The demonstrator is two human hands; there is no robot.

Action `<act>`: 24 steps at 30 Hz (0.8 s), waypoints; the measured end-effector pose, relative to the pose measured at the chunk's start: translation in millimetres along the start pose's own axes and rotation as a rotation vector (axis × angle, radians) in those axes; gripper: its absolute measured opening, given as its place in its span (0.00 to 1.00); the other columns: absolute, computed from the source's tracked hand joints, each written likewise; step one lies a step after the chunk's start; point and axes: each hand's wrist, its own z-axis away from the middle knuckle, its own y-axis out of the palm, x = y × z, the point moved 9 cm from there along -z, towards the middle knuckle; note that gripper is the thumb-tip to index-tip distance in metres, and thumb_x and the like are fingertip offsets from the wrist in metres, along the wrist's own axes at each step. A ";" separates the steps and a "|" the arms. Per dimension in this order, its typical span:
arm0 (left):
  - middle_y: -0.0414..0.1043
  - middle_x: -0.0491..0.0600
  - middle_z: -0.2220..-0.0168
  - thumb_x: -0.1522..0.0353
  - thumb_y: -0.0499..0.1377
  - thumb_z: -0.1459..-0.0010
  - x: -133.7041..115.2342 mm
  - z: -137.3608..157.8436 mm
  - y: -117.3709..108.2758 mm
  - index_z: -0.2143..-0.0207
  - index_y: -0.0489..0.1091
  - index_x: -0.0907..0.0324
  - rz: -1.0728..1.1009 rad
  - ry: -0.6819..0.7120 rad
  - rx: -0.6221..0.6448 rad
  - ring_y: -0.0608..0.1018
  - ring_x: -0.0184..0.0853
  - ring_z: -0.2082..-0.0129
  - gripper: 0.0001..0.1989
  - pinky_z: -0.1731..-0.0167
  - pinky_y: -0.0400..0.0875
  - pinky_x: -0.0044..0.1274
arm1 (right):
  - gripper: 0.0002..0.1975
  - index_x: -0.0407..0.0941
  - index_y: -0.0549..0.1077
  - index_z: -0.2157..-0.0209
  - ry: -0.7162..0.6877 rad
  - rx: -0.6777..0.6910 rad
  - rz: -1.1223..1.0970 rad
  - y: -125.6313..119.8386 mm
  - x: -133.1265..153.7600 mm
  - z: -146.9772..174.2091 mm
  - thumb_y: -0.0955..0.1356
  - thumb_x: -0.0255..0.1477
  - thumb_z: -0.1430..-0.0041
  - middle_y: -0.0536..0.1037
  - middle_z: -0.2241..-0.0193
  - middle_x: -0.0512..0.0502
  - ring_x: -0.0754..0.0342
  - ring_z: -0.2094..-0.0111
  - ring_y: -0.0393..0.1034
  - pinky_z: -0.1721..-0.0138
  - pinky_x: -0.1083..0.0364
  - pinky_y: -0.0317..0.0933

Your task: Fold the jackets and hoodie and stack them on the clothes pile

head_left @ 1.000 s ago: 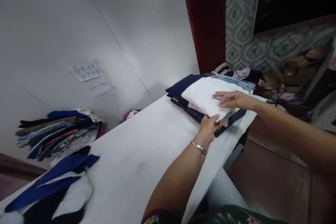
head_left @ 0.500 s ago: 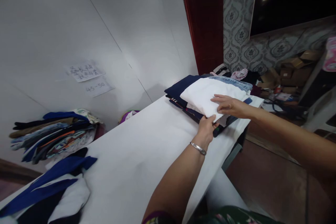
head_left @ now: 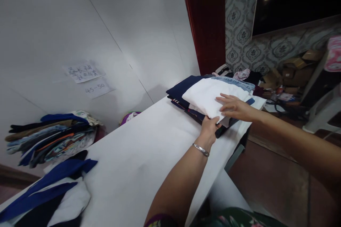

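Observation:
A folded white garment [head_left: 202, 94] lies on top of a stack of folded clothes at the far end of the white table [head_left: 138, 149]. My left hand [head_left: 209, 127], with a silver bangle at the wrist, pinches the near corner of this white garment, fingers partly under it. Resting on its upper surface is my right hand [head_left: 234, 108], palm down with the fingers spread. Beneath and behind it are a dark navy garment [head_left: 183, 86] and a blue denim piece [head_left: 239, 83]. Other dark folded clothes show along the stack's near side.
Blue, white and black clothing [head_left: 64, 181] lies loose at the table's left end. Beyond the far edge sits a pile of folded clothes [head_left: 53, 136] by the wall. Cardboard boxes [head_left: 295, 71] and a white plastic stool [head_left: 323, 113] stand at the right.
My right hand has slid slightly right over the white garment, its fingers a little more spread. My left hand keeps its hold on the corner. The view has shifted slightly.

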 end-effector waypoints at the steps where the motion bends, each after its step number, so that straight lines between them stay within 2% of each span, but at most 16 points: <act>1: 0.75 0.51 0.59 0.76 0.64 0.53 -0.9 0.1 0.3 0.58 0.70 0.59 -0.010 0.010 -0.004 0.76 0.31 0.66 0.17 0.73 0.68 0.18 | 0.12 0.52 0.79 0.68 0.004 0.001 0.019 2.0 -0.2 0.4 0.67 0.42 0.45 0.65 0.40 0.51 0.39 0.34 0.46 0.37 0.34 0.39; 4: 0.76 0.49 0.61 0.79 0.62 0.55 -3.7 0.6 1.5 0.59 0.70 0.59 -0.030 0.035 -0.023 0.76 0.31 0.66 0.19 0.73 0.68 0.17 | 0.12 0.51 0.79 0.68 0.012 -0.006 0.054 5.7 0.2 1.2 0.66 0.40 0.44 0.66 0.40 0.49 0.39 0.34 0.45 0.38 0.33 0.40; 10: 0.73 0.45 0.69 0.83 0.59 0.60 -9.7 3.1 4.9 0.63 0.68 0.60 -0.032 0.091 -0.056 0.73 0.28 0.72 0.19 0.74 0.64 0.17 | 0.12 0.49 0.77 0.72 0.049 -0.010 0.016 12.1 -0.2 0.8 0.66 0.39 0.45 0.66 0.40 0.47 0.38 0.34 0.46 0.39 0.32 0.39; 13: 0.73 0.45 0.68 0.82 0.60 0.59 -9.9 3.3 4.0 0.62 0.68 0.59 -0.031 0.089 -0.050 0.73 0.28 0.71 0.20 0.73 0.65 0.18 | 0.14 0.47 0.73 0.76 0.080 -0.018 -0.105 11.8 2.0 1.3 0.66 0.42 0.46 0.66 0.40 0.43 0.38 0.34 0.46 0.38 0.34 0.40; 15: 0.73 0.46 0.66 0.81 0.61 0.59 -8.5 2.6 2.1 0.62 0.68 0.59 -0.035 0.076 -0.043 0.74 0.29 0.70 0.19 0.72 0.66 0.19 | 0.16 0.46 0.71 0.75 0.134 -0.053 -0.301 5.7 1.6 3.1 0.67 0.45 0.46 0.65 0.40 0.42 0.38 0.35 0.49 0.39 0.36 0.45; 17: 0.73 0.47 0.66 0.81 0.61 0.59 -5.6 1.8 -0.9 0.63 0.68 0.59 -0.054 0.055 -0.042 0.74 0.29 0.69 0.18 0.72 0.66 0.19 | 0.17 0.46 0.69 0.74 0.216 -0.138 -0.513 -6.4 -3.6 6.6 0.67 0.47 0.46 0.65 0.39 0.44 0.39 0.38 0.55 0.39 0.39 0.49; 19: 0.72 0.47 0.65 0.80 0.61 0.58 -2.5 1.7 -3.6 0.64 0.67 0.59 -0.073 0.036 -0.036 0.74 0.30 0.69 0.17 0.72 0.67 0.19 | 0.18 0.47 0.68 0.74 0.276 -0.268 -0.634 -23.8 -11.6 11.5 0.68 0.47 0.47 0.66 0.40 0.45 0.41 0.39 0.58 0.38 0.40 0.48; 21: 0.72 0.48 0.64 0.79 0.61 0.58 -1.3 2.3 -5.2 0.63 0.67 0.59 -0.081 0.022 -0.015 0.74 0.30 0.67 0.17 0.72 0.68 0.18 | 0.18 0.47 0.70 0.73 0.314 -0.398 -0.655 -42.2 -22.1 16.9 0.70 0.47 0.49 0.70 0.43 0.44 0.42 0.40 0.59 0.38 0.42 0.47; 24: 0.72 0.49 0.62 0.73 0.63 0.53 -4.9 1.1 -8.6 0.60 0.66 0.58 -0.083 -0.011 0.015 0.74 0.31 0.67 0.15 0.73 0.69 0.19 | 0.21 0.44 0.74 0.65 0.378 -0.604 -0.605 -69.0 -42.9 26.7 0.68 0.49 0.47 0.73 0.47 0.39 0.43 0.45 0.65 0.41 0.44 0.53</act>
